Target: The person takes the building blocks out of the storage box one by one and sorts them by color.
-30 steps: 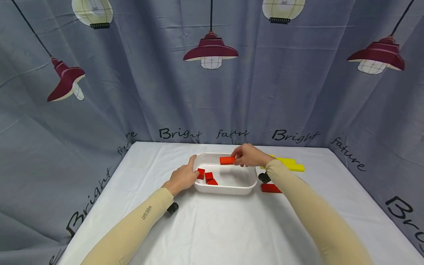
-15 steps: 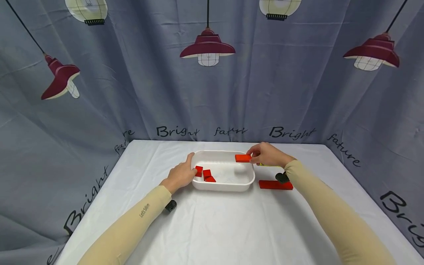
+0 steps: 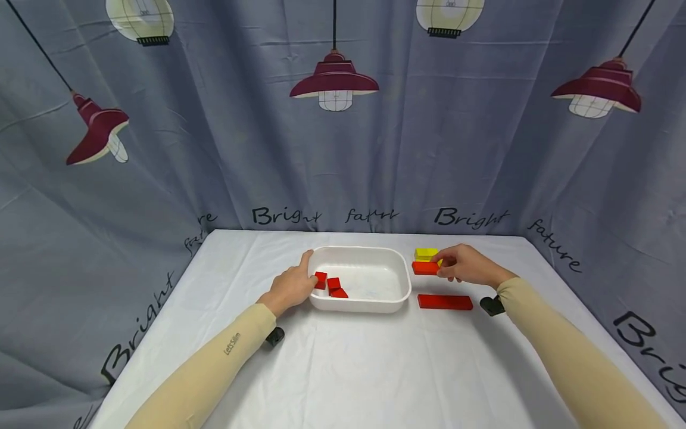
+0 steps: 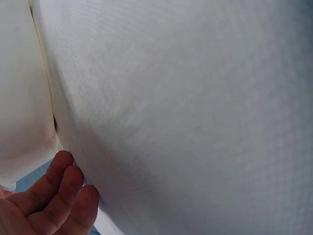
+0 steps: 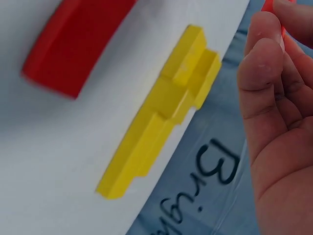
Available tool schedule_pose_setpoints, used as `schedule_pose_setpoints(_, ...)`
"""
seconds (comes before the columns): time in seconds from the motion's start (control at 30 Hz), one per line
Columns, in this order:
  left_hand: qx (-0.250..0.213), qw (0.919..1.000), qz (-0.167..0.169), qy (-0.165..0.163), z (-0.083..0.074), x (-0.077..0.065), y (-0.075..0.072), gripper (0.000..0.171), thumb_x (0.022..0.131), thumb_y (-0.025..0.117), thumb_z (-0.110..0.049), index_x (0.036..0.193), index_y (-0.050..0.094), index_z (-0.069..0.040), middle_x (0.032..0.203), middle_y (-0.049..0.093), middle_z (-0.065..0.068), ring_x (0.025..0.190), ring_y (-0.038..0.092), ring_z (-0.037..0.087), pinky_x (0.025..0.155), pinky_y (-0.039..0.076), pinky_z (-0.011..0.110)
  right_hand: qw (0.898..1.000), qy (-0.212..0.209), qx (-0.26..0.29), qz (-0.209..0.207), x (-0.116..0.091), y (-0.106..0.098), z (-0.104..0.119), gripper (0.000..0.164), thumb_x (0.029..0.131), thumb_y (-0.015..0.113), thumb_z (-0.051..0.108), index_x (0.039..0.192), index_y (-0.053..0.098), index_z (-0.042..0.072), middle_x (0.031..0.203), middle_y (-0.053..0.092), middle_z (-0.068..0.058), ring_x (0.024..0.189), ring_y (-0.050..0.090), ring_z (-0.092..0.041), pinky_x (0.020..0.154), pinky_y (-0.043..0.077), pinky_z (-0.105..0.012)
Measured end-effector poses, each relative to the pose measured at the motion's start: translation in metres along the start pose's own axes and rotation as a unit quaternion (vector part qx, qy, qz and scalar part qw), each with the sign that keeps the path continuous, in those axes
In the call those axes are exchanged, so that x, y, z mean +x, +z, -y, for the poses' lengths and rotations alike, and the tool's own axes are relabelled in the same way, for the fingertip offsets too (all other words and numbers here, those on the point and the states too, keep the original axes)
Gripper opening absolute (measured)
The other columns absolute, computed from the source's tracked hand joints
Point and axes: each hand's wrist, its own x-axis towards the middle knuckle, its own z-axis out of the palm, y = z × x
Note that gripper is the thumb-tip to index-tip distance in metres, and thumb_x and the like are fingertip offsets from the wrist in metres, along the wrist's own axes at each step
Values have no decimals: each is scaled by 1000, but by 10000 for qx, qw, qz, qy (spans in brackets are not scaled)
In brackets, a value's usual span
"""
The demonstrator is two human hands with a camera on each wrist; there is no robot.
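My left hand (image 3: 290, 289) holds the left end of a white plastic tray (image 3: 359, 305), thumb at the rim. In the left wrist view its curled fingers (image 4: 71, 178) lie at the tray's outer wall (image 4: 24, 98). Several small red blocks (image 3: 333, 283) lie inside the tray near that thumb. To the right of the tray, my right hand (image 3: 471, 266) pinches one end of a red rectangular block (image 3: 424, 269) between thumb and fingers. In the right wrist view only a bit of this red block (image 5: 268, 6) shows past the fingertips.
Yellow blocks (image 3: 426, 252) stand behind the held block; the right wrist view shows yellow blocks (image 5: 164, 100) stacked in a stepped row. A longer red block (image 3: 445, 302) lies right of the tray. A printed curtain (image 3: 343, 167) hangs behind the white-covered table (image 3: 348, 369).
My right hand has carried the red block from over the tray rightward and down, past the tray's right rim. The left hand stays on the tray.
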Motion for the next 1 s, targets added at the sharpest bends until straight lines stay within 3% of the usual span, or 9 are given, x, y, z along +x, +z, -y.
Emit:
schedule_pose_setpoints(0.3, -43, 10000, 27, -27, 0, -1, 0, 73, 98, 50, -32, 161, 14, -25, 91, 65, 7, 75, 59, 23, 71, 45, 39, 9997, 256, 49, -45, -17, -8, -24, 40, 93, 68, 12, 129, 61, -3, 82, 63, -8, 71, 59, -26, 64, 52, -33)
schedule_pose_setpoints(0.57, -6, 10000, -15, -21, 1, -4, -1, 73, 98, 49, -31, 161, 14, -24, 97, 67, 8, 77, 59, 23, 73, 45, 40, 9992, 359, 194, -33, -26, -7, -55, 41, 93, 67, 12, 130, 60, -4, 86, 64, -18, 72, 59, -31, 63, 52, -34)
schedule_pose_setpoints(1.0, -18, 10000, 31, -16, -4, -2, -1, 73, 98, 50, -31, 161, 14, -26, 100, 67, 8, 77, 59, 23, 70, 44, 38, 9989, 443, 120, 13, -49, -6, -87, 35, 93, 66, 8, 125, 62, -3, 82, 60, -8, 69, 56, -24, 59, 49, -31)
